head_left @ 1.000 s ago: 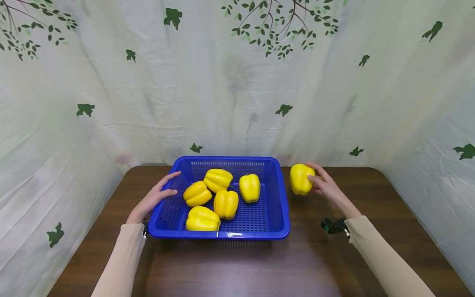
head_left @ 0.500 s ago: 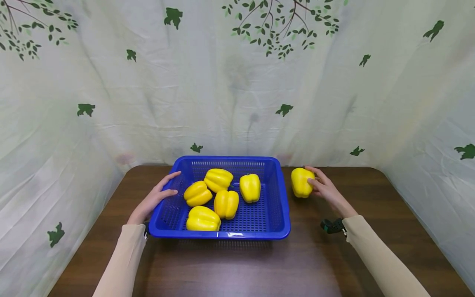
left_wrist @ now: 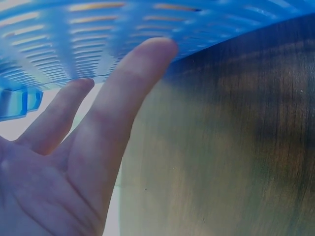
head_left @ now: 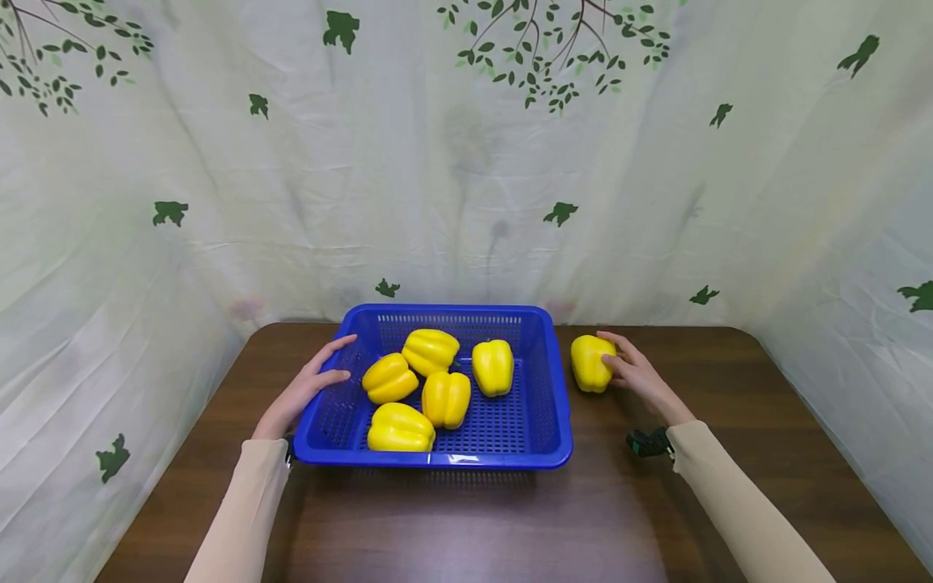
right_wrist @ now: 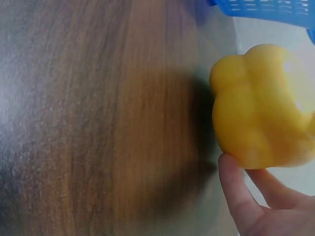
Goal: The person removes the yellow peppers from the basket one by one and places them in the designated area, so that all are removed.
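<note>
My right hand (head_left: 641, 379) holds a yellow bell pepper (head_left: 590, 364) from its right side, thumb at the front and a finger at the back. In the right wrist view the bell pepper (right_wrist: 263, 108) is close over the wooden tabletop, its lobed end downward, with the thumb tip against it. My left hand (head_left: 302, 393) rests at the left side of a blue plastic basket (head_left: 430, 461), digits extended across the rim. The left wrist view has these straight digits against the slotted wall (left_wrist: 93, 44). Several yellow bell peppers (head_left: 447, 399) lie inside the basket.
A dark brown wooden table (head_left: 466, 526) with rounded far corners carries the basket. Behind and beside it hangs a pale curtain (head_left: 437, 186) printed with leaves. A black wrist strap (head_left: 649, 443) is on the right wrist.
My right hand has lowered the bell pepper toward the tabletop on the basket's right. The left hand and the basket have stayed in place.
</note>
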